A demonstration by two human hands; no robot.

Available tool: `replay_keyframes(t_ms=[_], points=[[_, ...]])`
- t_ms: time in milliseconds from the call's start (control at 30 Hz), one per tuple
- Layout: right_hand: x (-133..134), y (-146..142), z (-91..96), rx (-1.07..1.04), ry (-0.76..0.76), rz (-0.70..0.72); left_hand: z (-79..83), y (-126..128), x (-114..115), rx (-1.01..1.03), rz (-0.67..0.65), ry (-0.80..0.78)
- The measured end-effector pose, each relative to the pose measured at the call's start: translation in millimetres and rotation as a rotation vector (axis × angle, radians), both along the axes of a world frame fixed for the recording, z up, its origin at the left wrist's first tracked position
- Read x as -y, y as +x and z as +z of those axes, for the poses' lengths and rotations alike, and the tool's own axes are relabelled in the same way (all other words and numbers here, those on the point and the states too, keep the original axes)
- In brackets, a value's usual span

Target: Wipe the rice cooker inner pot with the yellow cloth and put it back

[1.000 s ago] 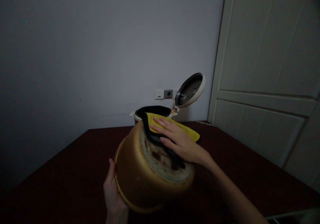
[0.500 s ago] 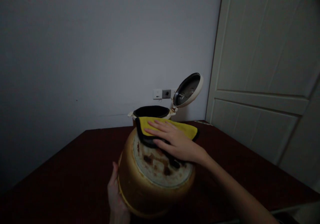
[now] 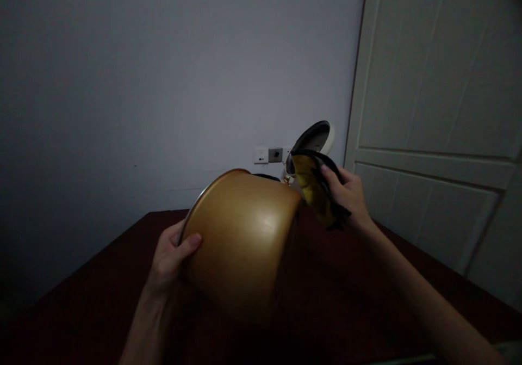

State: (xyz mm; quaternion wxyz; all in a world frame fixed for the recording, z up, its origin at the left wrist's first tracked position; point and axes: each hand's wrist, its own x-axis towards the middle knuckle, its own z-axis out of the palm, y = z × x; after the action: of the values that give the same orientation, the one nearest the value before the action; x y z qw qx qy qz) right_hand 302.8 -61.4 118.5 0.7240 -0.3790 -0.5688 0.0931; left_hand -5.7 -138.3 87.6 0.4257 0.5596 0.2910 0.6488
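A gold-coloured rice cooker inner pot (image 3: 244,240) lies tilted on its side in the air, its rim turned to the left and its base to the right. My left hand (image 3: 171,253) is closed on that rim, thumb on the outer wall. In my right hand (image 3: 346,193) is a bunched yellow cloth (image 3: 312,188) with black edging, held just right of the pot's base end. Behind them stands the rice cooker, its lid (image 3: 325,136) raised; the pot hides most of its body. The pot's inside faces away from me.
Under my hands is a dark red table (image 3: 101,283). Wall sockets (image 3: 275,155) sit on the pale wall (image 3: 183,71) behind the cooker. A white panelled door (image 3: 432,125) stands at the right.
The pot has turned from showing its stained base to showing its gold side wall. My right hand has lifted off the base and moved right, bunching the cloth.
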Motion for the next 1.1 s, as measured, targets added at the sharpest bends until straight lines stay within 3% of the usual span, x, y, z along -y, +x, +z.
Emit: replay_keyframes(t_ms=[133,267,367,467,733,1100], points=[[1.9,1.2,8.9,0.083,-0.158,0.160,36.7,9.0,1.3,-0.605,-0.221,0.140],[6.9,-6.5,-14.3,-0.052,-0.420,0.336,61.0,24.0,2.3,-1.209,-0.314,0.367],[10.4,-11.6,-41.4,-0.225,-0.573,0.428,65.7,37.4,8.7,-1.570,-0.305,0.547],[12.0,-17.7,-69.6,-0.304,-0.632,0.505,57.9,49.5,13.5,-1.824,-0.324,0.643],[2.1,-30.9,-125.5,-0.399,-0.628,0.484,19.7,64.7,2.8,-1.944,-0.382,0.706],[2.5,-33.8,-143.0,-0.343,-0.668,0.345,-11.3,65.7,-0.7,-1.991,-0.374,0.631]])
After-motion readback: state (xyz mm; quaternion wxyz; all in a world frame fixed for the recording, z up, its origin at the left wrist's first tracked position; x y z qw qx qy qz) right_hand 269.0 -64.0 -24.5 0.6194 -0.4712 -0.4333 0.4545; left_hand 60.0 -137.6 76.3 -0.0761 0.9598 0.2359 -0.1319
